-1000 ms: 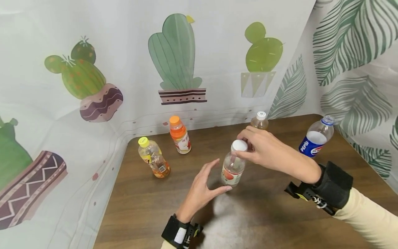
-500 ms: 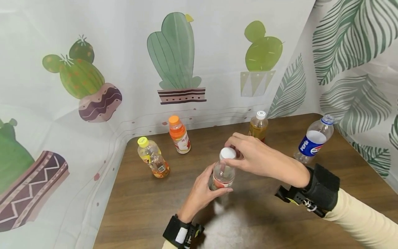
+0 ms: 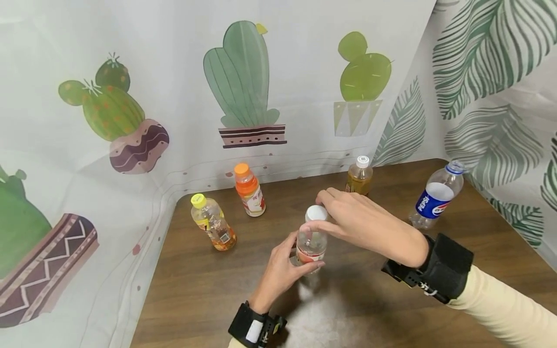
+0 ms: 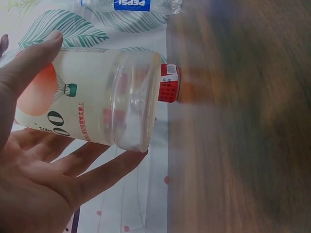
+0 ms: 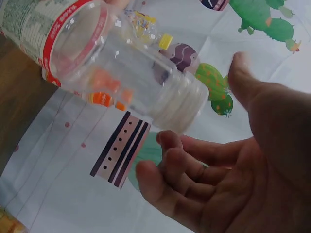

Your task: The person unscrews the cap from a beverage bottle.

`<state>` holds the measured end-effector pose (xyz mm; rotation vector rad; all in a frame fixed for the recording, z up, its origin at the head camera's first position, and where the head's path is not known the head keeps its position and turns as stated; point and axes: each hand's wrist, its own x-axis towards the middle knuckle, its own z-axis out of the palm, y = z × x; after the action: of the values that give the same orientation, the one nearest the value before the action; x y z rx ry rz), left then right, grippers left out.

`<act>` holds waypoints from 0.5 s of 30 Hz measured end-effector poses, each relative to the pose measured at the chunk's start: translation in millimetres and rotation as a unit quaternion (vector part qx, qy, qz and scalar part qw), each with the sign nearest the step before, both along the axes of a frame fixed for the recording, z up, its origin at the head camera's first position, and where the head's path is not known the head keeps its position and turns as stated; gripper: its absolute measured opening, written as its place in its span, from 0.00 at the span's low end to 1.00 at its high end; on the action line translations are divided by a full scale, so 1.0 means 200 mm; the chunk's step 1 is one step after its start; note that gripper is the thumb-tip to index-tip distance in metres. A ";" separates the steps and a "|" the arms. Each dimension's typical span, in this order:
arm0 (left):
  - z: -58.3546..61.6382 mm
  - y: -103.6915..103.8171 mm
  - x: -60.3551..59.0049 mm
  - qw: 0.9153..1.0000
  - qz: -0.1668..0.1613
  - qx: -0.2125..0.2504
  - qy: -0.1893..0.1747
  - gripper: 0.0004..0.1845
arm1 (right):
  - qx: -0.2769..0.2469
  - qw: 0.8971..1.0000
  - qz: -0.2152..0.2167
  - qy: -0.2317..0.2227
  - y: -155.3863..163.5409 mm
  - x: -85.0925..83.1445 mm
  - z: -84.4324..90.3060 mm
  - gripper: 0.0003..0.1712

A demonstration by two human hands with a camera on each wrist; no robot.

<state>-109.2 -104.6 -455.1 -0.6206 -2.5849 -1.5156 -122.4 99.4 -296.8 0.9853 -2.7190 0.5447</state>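
A clear plastic bottle point(image 3: 311, 242) with a white cap point(image 3: 316, 212) stands upright over the middle of the table. My left hand point(image 3: 280, 270) grips it low down; the left wrist view shows thumb and fingers on either side of the cream label point(image 4: 82, 107) with its peach-coloured balloon print. Up at the cap is my right hand point(image 3: 359, 217). In the right wrist view, its loosely bent fingers point(image 5: 170, 160) lie close beside the cap, while the thumb point(image 5: 240, 73) is held away from it. The bottle looks empty of drink.
Behind on the wooden table point(image 3: 209, 299) stand a yellow-capped bottle point(image 3: 214, 224), an orange-capped bottle point(image 3: 250, 191), a white-capped bottle of brownish drink point(image 3: 359, 178) and an uncapped Pepsi bottle point(image 3: 436, 195). A cactus-print cloth point(image 3: 183, 96) hangs behind the table.
The bottle has moved left into my left hand, which has closed around it. My right hand came along at the cap, and its thumb has since spread away from the cap.
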 end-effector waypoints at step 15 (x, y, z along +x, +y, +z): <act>0.01 0.02 -0.01 1.000 -0.005 0.001 0.007 0.34 | 0.000 0.998 -0.010 0.055 -0.03 -0.01 -0.05 0.19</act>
<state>-110.6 -100.9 -453.8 -0.6417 -2.5741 -1.5109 -123.7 93.2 -306.1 0.9581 -2.6281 0.4730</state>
